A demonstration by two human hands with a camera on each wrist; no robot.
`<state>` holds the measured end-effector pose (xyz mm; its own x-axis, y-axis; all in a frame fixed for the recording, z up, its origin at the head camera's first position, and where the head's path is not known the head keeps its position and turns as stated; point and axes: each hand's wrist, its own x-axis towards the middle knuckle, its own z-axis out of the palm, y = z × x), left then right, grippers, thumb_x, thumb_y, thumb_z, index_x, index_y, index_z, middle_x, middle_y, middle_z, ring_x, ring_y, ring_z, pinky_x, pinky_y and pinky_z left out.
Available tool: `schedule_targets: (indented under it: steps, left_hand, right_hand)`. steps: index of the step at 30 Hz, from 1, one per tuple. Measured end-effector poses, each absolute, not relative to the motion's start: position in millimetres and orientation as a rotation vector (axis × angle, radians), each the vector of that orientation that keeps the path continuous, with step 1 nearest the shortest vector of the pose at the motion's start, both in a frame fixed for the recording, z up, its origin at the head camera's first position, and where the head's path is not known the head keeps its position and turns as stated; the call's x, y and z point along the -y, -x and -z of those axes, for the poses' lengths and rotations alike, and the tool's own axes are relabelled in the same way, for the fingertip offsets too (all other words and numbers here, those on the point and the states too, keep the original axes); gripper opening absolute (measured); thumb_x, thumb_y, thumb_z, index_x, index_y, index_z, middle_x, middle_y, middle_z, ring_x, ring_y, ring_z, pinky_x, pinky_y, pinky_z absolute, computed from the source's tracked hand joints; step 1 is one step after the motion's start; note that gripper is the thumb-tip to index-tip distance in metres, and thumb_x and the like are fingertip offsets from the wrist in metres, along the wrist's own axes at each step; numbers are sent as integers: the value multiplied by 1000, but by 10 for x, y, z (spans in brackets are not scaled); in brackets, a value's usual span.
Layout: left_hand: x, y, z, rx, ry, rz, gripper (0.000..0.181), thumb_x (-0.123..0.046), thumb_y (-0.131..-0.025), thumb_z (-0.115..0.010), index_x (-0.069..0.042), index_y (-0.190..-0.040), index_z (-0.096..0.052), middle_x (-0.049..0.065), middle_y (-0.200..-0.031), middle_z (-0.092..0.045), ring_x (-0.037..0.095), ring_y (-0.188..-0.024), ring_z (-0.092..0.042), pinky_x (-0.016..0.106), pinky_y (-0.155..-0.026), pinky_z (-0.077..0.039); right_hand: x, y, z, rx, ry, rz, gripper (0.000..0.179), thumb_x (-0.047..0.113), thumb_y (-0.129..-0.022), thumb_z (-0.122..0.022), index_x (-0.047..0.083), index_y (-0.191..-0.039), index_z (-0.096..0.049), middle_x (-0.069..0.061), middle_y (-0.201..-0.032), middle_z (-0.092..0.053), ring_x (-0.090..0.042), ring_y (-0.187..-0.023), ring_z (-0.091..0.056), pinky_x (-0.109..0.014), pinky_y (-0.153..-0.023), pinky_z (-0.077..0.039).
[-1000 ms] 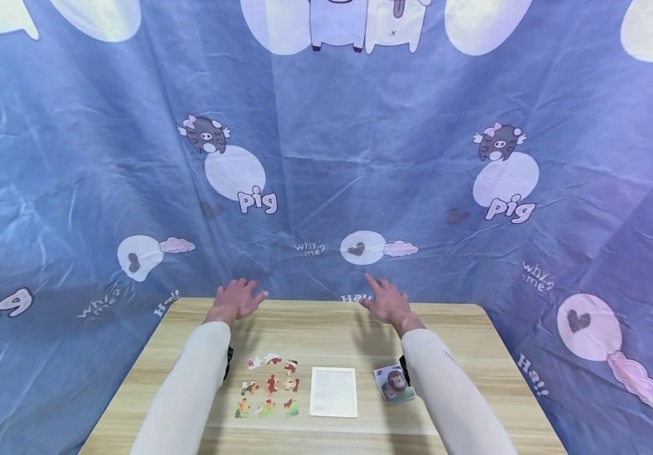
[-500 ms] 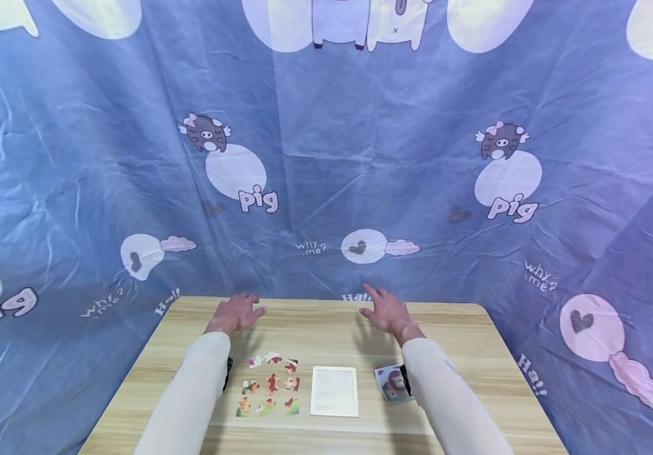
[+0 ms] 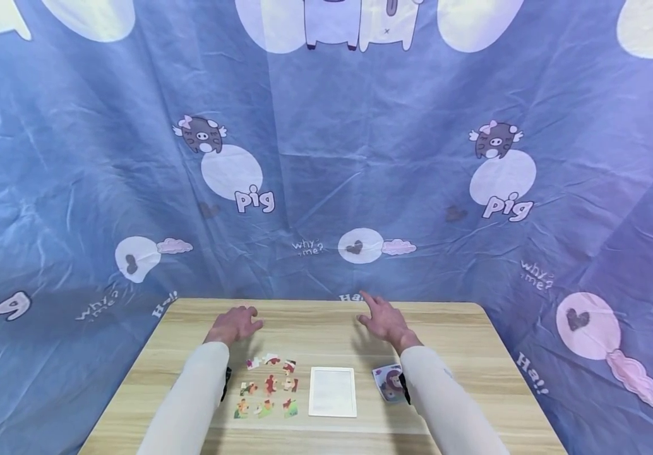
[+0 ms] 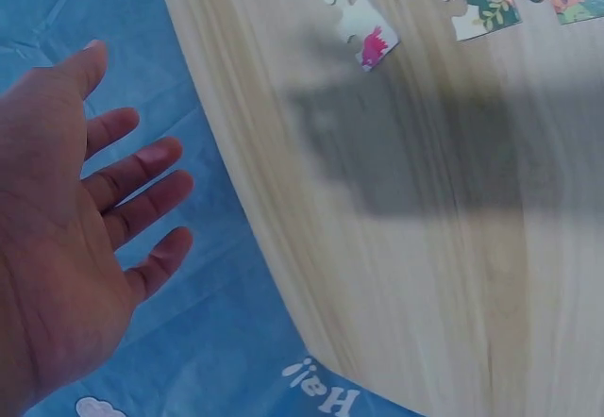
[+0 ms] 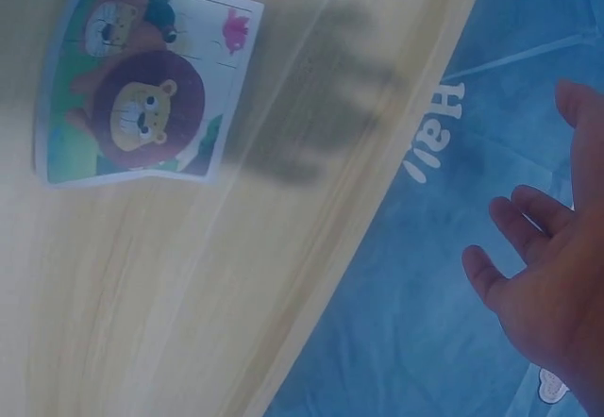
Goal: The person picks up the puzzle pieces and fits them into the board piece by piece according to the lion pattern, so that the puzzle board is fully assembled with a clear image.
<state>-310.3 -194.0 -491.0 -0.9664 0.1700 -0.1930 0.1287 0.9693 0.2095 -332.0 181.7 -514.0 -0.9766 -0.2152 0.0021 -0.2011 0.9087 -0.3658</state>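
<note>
My left hand point(image 3: 234, 325) hovers above the far left part of the table, fingers spread and slightly bent, holding nothing. In the left wrist view its palm point(image 4: 66, 219) shows bare. Over the far right part hangs my right hand point(image 3: 384, 321), its fingers relaxed and apart, also with nothing in it. Between the forearms lie several loose jigsaw pieces point(image 3: 271, 384) in rough rows. To their right is a white puzzle frame point(image 3: 332, 392). A lion picture card point(image 5: 146, 115) lies flat beside the right forearm, which partly covers it in the head view.
The light wooden table point(image 3: 304, 328) has rounded far corners. Behind and around it hangs a blue curtain point(image 3: 326, 177) printed with pigs and words. Both hands cast shadows on the tabletop.
Both hands have drawn back a little toward the body and lower in the head view. The pieces, frame and card have stayed where they were.
</note>
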Motion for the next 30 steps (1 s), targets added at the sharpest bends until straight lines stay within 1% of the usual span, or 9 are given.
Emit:
schedule_targets:
  steps: [3,8,12,15,21,30]
  left_hand:
    - [1941,3058,4952,-2896,-218,-303,49,-42,-98,-48,-9,-134,-53,21,-137,-53,42,-124,-51,59,-100,-40]
    - [1956,3002,5054,-2884,-219,-324,45,-41,-96,-53,-10,-129,-57,18,-133,-57,39,-120,-54,58,-97,-43]
    - [1977,2978,5145,-2872,-235,-322,41,-39,-95,-56,-11,-125,-59,17,-128,-60,38,-116,-57,57,-94,-44]
    - [1979,2952,5189,-2859,-240,-310,40,-37,-95,-58,-11,-124,-59,16,-124,-61,37,-112,-58,56,-92,-45]
    - [1954,2883,5217,-2847,-231,-280,38,-36,-93,-61,-12,-122,-60,12,-122,-62,34,-112,-59,53,-93,-45]
    - [1980,2866,5318,-2828,-220,-311,33,-29,-91,-63,-11,-119,-62,11,-120,-63,34,-110,-59,53,-92,-46]
  right_hand:
    - [-1799,3291,5201,-3027,347,577,68,42,-93,-56,23,-152,-27,-22,-149,-39,-45,-133,-42,-65,-103,-35]
    - [-1777,3229,5266,-3029,360,599,67,40,-93,-58,23,-151,-30,-22,-148,-42,-46,-130,-45,-63,-103,-36]
    - [-1772,3189,5301,-3038,368,600,66,39,-93,-58,23,-151,-31,-21,-144,-46,-43,-128,-48,-62,-104,-36]
    - [-1780,3164,5326,-3027,361,608,66,38,-92,-59,24,-151,-31,-20,-144,-47,-42,-128,-48,-62,-104,-36]
    - [-1775,3114,5364,-2992,360,662,64,37,-92,-59,25,-149,-34,-19,-145,-46,-41,-129,-48,-62,-103,-36]
    - [-1728,3034,5495,-2963,363,706,60,32,-93,-58,24,-149,-36,-18,-143,-48,-41,-127,-49,-61,-104,-37]
